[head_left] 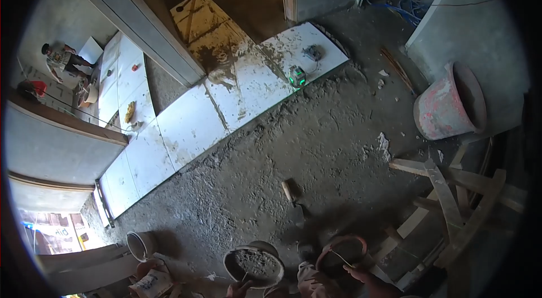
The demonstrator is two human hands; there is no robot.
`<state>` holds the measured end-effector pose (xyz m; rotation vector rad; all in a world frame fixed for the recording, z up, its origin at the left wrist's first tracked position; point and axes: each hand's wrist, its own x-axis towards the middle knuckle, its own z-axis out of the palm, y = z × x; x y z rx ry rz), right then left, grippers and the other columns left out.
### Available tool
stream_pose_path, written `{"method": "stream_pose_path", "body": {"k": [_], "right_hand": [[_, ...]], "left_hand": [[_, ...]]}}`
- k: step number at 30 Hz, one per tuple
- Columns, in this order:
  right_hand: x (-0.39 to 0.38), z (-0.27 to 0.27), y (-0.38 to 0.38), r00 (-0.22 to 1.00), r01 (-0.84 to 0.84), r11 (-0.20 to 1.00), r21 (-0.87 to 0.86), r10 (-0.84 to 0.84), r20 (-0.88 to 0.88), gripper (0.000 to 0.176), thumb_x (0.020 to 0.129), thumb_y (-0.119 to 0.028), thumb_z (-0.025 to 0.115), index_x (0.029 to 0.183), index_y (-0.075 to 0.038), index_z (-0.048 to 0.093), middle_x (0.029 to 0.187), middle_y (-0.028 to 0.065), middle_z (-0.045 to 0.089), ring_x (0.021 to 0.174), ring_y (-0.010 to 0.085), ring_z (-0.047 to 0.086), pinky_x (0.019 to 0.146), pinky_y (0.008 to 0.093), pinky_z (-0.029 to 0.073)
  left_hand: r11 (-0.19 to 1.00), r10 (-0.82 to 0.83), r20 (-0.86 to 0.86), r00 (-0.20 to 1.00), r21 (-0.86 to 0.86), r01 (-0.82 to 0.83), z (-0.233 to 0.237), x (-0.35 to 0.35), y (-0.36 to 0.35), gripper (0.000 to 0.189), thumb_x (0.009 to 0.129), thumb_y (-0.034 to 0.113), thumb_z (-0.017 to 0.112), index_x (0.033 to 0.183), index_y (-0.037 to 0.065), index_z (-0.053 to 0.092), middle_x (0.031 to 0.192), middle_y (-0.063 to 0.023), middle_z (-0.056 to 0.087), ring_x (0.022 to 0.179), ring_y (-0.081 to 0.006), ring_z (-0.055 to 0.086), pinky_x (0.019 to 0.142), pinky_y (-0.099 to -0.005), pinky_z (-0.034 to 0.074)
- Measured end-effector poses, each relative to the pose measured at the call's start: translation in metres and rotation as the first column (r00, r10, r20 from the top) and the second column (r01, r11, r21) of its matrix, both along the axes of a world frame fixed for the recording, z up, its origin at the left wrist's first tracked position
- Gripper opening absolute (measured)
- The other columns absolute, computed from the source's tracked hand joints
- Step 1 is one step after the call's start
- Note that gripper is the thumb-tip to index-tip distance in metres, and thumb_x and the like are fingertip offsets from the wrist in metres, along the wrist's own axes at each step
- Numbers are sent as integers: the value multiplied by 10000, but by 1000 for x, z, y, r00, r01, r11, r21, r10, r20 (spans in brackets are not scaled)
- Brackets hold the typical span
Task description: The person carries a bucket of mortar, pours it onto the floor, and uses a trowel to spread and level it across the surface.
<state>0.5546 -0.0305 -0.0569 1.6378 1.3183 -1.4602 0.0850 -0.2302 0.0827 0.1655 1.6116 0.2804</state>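
At the bottom edge my left hand is closed at the near rim of a round bucket of wet mortar, where a thin handle seems to run into my fingers. My right hand grips the thin wire handle of a reddish-rimmed bucket; its inside is dark, so its contents cannot be told. Between the two buckets part of my own clothing and body shows. A trowel with a pale wooden handle lies on the rough mortar floor ahead of me.
White tiles smeared with mortar cross the floor, bearing a green laser level. A large stained tub leans at right above a wooden trestle. A small bucket stands lower left. Another person is in the far-left room.
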Motion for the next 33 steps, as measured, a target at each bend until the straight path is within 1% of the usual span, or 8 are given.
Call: {"method": "stream_pose_path", "body": {"k": [3, 7, 11, 13, 16, 18, 25, 33], "right_hand": [[-5, 0, 8, 998, 55, 998, 21, -54, -9, 594, 865, -604, 555, 794, -26, 670, 739, 118, 667, 756, 280, 650, 743, 406, 485], [-29, 18, 42, 982, 186, 975, 117, -180, -60, 537, 869, -553, 585, 754, -34, 653, 657, 85, 613, 667, 234, 621, 656, 388, 477], [-55, 55, 80, 879, 458, 851, 256, -390, -274, 396, 907, -405, 605, 775, -34, 642, 664, 50, 594, 589, 171, 554, 579, 354, 444], [-73, 78, 107, 845, 529, 815, 235, -482, -231, 390, 913, -401, 596, 793, -33, 643, 677, 51, 598, 582, 172, 557, 564, 351, 442], [-105, 107, 170, 874, 480, 847, 230, -483, -49, 406, 933, -412, 568, 849, -21, 639, 714, 62, 612, 582, 187, 579, 540, 347, 446], [-123, 149, 199, 665, 742, 639, 200, -740, -101, 457, 884, -460, 624, 906, -3, 622, 677, 56, 574, 587, 168, 566, 518, 341, 434], [-170, 200, 288, 366, 908, 331, 258, -925, -103, 529, 886, -628, 545, 805, -106, 545, 546, -18, 405, 366, 103, 344, 351, 293, 269], [-248, 253, 394, 94, 990, 66, 127, -969, -227, 706, 840, -545, 640, 1258, 10, 512, 997, 144, 633, 900, 244, 633, 784, 368, 510]], "left_hand": [[880, 473, -304, 827, 124, -458, 11, -9, -21, 481, 852, 506, 651, 1092, 88, 666, 924, -2, 640, 879, -165, 582, 790, -347, 444], [782, 623, -156, 767, 105, -614, 26, -65, -24, 224, 875, 400, 671, 890, 177, 647, 735, 61, 521, 674, -57, 464, 574, -298, 396], [666, 746, -157, 648, 124, -736, 42, -117, -11, 90, 907, 263, 631, 903, 174, 620, 705, 27, 482, 668, -90, 476, 559, -279, 412], [773, 604, -358, 712, 43, -634, 33, -145, -4, 468, 862, 478, 647, 1096, 73, 674, 987, -81, 678, 882, -248, 639, 739, -411, 514], [697, 679, -353, 643, 38, -716, 12, -203, 45, 459, 862, 459, 649, 1138, 92, 650, 987, -81, 668, 882, -264, 637, 731, -415, 518], [616, 731, -372, 571, 0, -788, 12, -231, 62, 458, 862, 439, 652, 1180, 111, 626, 988, -81, 658, 882, -280, 635, 722, -418, 522], [280, 915, -297, 274, -23, -960, 80, -269, 129, 556, 837, 461, 678, 1235, 88, 572, 974, -46, 612, 783, -269, 595, 573, -393, 484], [186, 979, -79, 189, -46, -981, 89, -326, 239, 440, 881, 470, 608, 1169, 138, 592, 925, -39, 634, 650, -208, 561, 444, -336, 418]]}}
